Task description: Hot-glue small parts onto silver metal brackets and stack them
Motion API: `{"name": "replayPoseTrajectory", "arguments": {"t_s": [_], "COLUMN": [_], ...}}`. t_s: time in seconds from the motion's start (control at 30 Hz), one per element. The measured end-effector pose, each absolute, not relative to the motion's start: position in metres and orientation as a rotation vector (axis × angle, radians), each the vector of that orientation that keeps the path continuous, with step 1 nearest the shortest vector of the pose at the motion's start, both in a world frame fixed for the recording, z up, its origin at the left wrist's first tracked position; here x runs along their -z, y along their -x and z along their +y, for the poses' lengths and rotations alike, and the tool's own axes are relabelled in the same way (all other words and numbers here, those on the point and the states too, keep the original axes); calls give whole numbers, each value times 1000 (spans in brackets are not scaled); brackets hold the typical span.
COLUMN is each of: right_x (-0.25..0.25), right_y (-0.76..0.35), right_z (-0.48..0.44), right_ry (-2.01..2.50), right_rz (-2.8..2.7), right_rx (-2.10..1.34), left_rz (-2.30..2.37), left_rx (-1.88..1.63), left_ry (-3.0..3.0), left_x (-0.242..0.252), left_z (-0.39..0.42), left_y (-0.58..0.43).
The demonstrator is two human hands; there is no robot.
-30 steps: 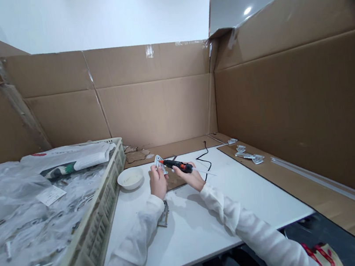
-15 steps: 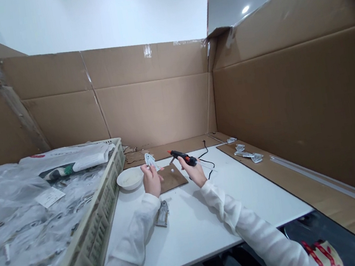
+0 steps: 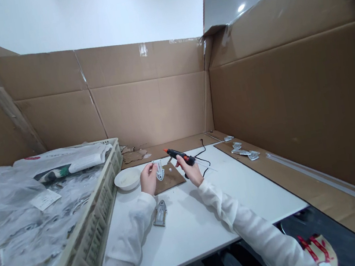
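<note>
My left hand (image 3: 147,179) pinches a small white flat plastic piece (image 3: 159,170), held upright over a brown cardboard pad (image 3: 171,178). A black glue gun with an orange tip (image 3: 178,155) sits in my right hand (image 3: 190,172), its nozzle pointing left and up, a short way from the piece. Its black cord (image 3: 204,158) trails back across the white table (image 3: 197,219). Another grey-white piece (image 3: 160,213) lies on the table by my left forearm.
A small white bowl (image 3: 127,178) stands left of my hands. A large beige crate (image 3: 90,239) with plastic bags of parts fills the left. Several finished pieces (image 3: 243,150) lie on cardboard at the right. Cardboard walls (image 3: 145,97) enclose the table.
The glue gun's tip was at the piece; my hands have drawn apart, the gun lifted right. My left hand has turned the piece upright.
</note>
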State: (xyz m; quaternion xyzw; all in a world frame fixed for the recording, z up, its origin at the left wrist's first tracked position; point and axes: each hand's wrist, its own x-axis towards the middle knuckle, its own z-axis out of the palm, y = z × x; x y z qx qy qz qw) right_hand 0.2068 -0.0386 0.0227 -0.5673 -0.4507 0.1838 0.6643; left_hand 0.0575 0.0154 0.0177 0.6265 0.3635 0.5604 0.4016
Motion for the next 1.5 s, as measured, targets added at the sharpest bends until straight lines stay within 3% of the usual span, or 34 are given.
{"name": "replayPoseTrajectory", "arguments": {"t_s": [0.37, 1.13, 1.4, 1.5], "right_x": [-15, -13, -20, -23], "right_y": [-204, -206, -208, -205], "right_z": [-38, -35, -38, -38], "right_ry": [1276, 1357, 1392, 1365], "right_rz": [-1373, -1249, -1100, -980], "right_rx": [-424, -513, -347, -479], "left_rz": [886, 891, 897, 893], "left_rx": [-1320, -1311, -1359, -1336], "left_ry": [-1305, -1374, -1351, -1327], "left_x": [-21, -18, -21, -24], "left_z": [11, 14, 12, 9], "left_y": [-60, -59, -59, -59]}}
